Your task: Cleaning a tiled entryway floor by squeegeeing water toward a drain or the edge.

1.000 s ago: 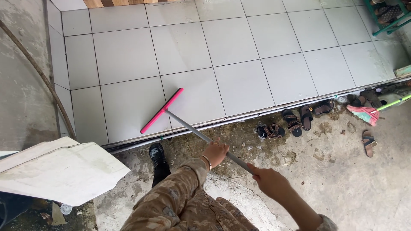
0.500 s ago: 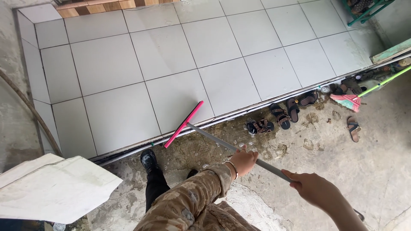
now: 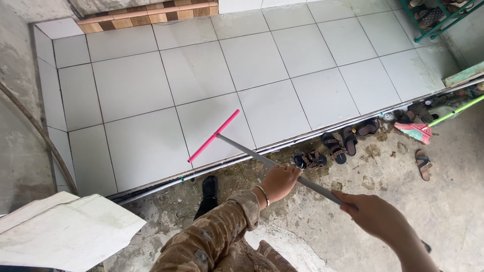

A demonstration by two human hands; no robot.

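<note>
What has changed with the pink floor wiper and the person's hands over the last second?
The pink squeegee head was drawn back to the tiled floor's edge half a second ago, and now sits a little further onto the tiles again. The left hand and right hand kept their grip on the grey pole throughout. The sandals stayed put.

No packages, labels, signs or screens show anywhere in this view.
</note>
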